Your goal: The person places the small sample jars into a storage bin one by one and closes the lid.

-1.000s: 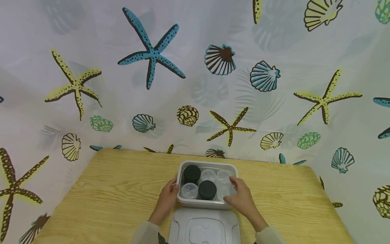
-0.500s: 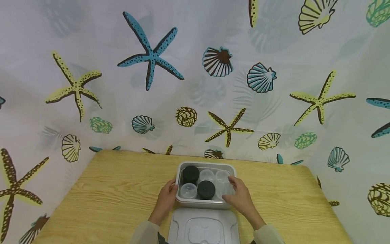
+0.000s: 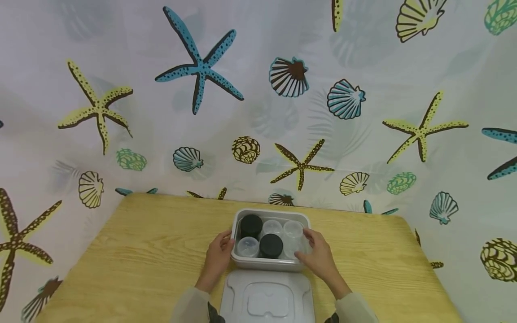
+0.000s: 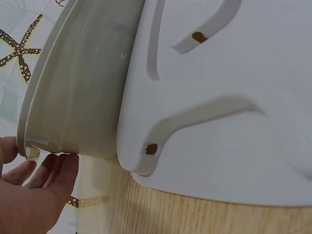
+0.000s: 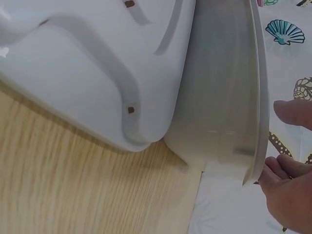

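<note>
A whitish plastic storage box (image 3: 266, 264) stands on the table without its lid on. Inside are two round black-topped jars, one at the back left (image 3: 251, 225) and one at the front middle (image 3: 271, 246), among several clear round containers such as this one (image 3: 247, 247). My left hand (image 3: 218, 252) grips the box's left end, thumb at the rim and bent fingers against the outer wall. Over the right end, my right hand (image 3: 320, 255) spreads its thumb away from its fingers; in the right wrist view its fingertips (image 5: 271, 168) are right at the rim.
A white moulded lid (image 3: 266, 296) lies directly in front of the box, nearly against it. The wood-grain table (image 3: 161, 233) extends to both sides. Behind it hangs a white curtain (image 3: 226, 125) printed with shells and starfish.
My right thumb and fingertips have drawn slightly outward toward the box's right side. The left hand, box and lid hold their places; the head view has shifted a little.
</note>
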The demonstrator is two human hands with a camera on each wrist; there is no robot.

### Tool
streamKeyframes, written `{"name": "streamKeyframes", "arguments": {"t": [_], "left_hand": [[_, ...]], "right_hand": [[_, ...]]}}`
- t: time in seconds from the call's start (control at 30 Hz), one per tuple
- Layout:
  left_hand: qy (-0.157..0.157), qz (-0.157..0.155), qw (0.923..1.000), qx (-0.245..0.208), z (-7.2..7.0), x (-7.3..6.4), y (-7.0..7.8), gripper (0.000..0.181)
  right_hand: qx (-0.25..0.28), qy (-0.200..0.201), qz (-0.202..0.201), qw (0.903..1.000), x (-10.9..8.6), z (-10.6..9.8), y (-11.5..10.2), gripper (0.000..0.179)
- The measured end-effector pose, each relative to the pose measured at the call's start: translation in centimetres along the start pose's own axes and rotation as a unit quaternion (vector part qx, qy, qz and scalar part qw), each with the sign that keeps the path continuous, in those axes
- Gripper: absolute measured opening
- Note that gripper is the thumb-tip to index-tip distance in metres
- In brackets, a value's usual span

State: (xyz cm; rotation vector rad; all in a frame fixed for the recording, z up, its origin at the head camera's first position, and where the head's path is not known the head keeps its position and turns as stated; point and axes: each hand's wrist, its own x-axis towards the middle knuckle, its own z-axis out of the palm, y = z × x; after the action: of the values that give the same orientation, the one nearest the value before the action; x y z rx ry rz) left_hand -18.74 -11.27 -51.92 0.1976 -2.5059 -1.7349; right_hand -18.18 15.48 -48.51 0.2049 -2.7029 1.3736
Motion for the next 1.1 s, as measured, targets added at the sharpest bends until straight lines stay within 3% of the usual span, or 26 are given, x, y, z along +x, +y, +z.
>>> {"name": "streamKeyframes", "arguments": {"t": [0.57, 0.9, 1.1], "left_hand": [[-0.032, -0.017, 0.9984, -0.044, -2.7, 0.8, 0.9, 0.038], [-0.046, 0.01, 0.9986, -0.025, -4.6, 0.9, 2.3, 0.04], [-0.053, 0.02, 0.9983, -0.013, -5.1, 1.2, 3.0, 0.041]], "right_hand": [[-0.014, 0.019, -0.008, 0.9997, 0.4, -1.9, 0.4, 0.058], [-0.049, 0.021, -0.016, 0.9984, 1.0, -2.9, -0.1, 0.06], [-0.055, 0.014, 0.003, 0.9984, 1.0, -3.4, -0.2, 0.062]]}}
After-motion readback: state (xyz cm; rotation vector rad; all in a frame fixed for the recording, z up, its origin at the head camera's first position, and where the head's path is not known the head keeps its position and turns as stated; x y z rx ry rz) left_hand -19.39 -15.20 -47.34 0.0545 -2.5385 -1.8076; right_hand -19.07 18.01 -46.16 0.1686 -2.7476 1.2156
